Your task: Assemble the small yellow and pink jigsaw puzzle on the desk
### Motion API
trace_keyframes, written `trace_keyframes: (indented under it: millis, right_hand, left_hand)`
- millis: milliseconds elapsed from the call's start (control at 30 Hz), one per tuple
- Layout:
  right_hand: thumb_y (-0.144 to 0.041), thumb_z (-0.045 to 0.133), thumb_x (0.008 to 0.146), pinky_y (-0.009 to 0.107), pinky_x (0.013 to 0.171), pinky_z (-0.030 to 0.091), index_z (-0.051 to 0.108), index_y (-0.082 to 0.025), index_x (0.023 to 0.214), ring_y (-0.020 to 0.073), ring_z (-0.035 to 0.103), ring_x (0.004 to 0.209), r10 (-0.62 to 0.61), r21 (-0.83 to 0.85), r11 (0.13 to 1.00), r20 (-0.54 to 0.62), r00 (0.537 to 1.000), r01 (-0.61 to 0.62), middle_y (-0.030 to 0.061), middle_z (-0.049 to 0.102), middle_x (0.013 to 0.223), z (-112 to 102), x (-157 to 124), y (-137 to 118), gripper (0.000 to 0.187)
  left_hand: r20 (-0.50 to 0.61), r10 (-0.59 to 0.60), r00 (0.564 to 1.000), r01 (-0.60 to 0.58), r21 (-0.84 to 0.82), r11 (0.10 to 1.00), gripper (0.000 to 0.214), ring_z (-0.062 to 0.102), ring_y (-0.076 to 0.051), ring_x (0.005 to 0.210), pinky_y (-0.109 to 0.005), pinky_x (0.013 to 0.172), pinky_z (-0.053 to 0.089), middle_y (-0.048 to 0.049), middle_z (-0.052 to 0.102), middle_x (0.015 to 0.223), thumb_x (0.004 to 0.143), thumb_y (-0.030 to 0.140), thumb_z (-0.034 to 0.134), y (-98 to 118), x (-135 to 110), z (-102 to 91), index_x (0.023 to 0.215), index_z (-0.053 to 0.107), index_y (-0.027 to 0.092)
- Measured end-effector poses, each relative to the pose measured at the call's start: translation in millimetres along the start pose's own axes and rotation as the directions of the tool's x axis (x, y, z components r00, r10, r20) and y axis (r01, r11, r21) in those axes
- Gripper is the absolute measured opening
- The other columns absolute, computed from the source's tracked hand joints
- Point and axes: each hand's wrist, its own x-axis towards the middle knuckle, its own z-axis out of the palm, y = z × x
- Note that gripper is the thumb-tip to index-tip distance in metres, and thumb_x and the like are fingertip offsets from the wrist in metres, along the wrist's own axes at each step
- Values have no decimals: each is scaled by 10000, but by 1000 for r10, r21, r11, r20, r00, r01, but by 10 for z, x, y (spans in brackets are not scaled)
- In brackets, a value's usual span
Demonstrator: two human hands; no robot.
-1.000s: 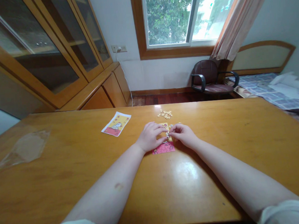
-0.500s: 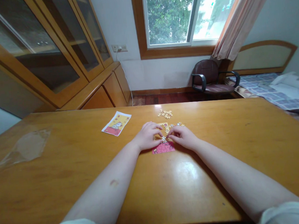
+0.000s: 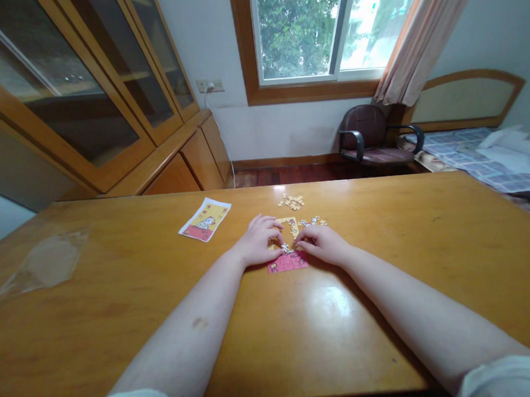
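Observation:
A small, partly built jigsaw puzzle [image 3: 290,259], pink below and yellow above, lies in the middle of the wooden table [image 3: 118,305]. My left hand [image 3: 259,242] rests on its left side with curled fingers. My right hand [image 3: 321,243] sits at its right side, fingertips pinched over a small puzzle piece [image 3: 288,247] on the puzzle. Both sets of fingertips almost meet there. Several loose pieces [image 3: 291,202] lie in a heap further back, with a few more [image 3: 315,221] just behind my right hand.
A picture card [image 3: 205,219] showing the puzzle's image lies to the left. A clear plastic bag [image 3: 43,264] sits at the table's far left. Behind the table are a wooden glass-door cabinet [image 3: 89,96], a dark armchair [image 3: 372,139], a window and a bed [image 3: 493,158].
Both hands have drawn slightly nearer to me over the puzzle, from its yellow upper part toward its middle; the fingertips stay close together.

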Motion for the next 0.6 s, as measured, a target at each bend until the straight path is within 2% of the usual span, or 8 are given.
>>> trace_keyframes:
  millis: [133, 267, 400, 600]
  right_hand:
    - [-205, 583, 857, 268, 727, 451, 716, -189, 883, 155, 615, 748, -111, -51, 992, 44, 993, 113, 43, 709, 811, -32, -9, -36, 136]
    - [-238, 557, 887, 280, 746, 450, 726, -195, 968, 166, 611, 759, -223, -124, 962, 157, 962, 243, 55, 694, 804, -64, -19, -87, 193]
    - [-269, 559, 894, 281, 735, 449, 727, -206, 1021, 164, 601, 737, -215, -166, 953, 215, 953, 252, 54, 677, 792, -69, -22, -106, 220]
    - [-262, 556, 897, 288, 758, 452, 724, -197, 1024, 170, 607, 772, -201, -172, 956, 214, 956, 239, 62, 683, 819, -65, -21, -104, 220]
  left_hand:
    - [2, 2, 1000, -2, -4, 1000, 131, 463, -276, 1240, -544, 1140, 182, -17, 625, 1164, 705, 370, 698, 0, 4, 7, 764, 694, 254]
    - [9, 1, 1000, -1, -6, 1000, 135, 463, -274, 1239, -543, 1142, 172, -11, 628, 1148, 707, 376, 699, 3, 10, 18, 765, 690, 254]
    - [14, 6, 1000, -6, -7, 1000, 146, 466, -269, 1230, -534, 1137, 185, -15, 629, 1139, 714, 387, 696, 5, 12, 22, 767, 691, 251]
    - [13, -4, 1000, 4, -10, 1000, 146, 473, -266, 1211, -531, 1133, 194, -21, 629, 1138, 706, 386, 703, 1, 9, 26, 757, 693, 249]
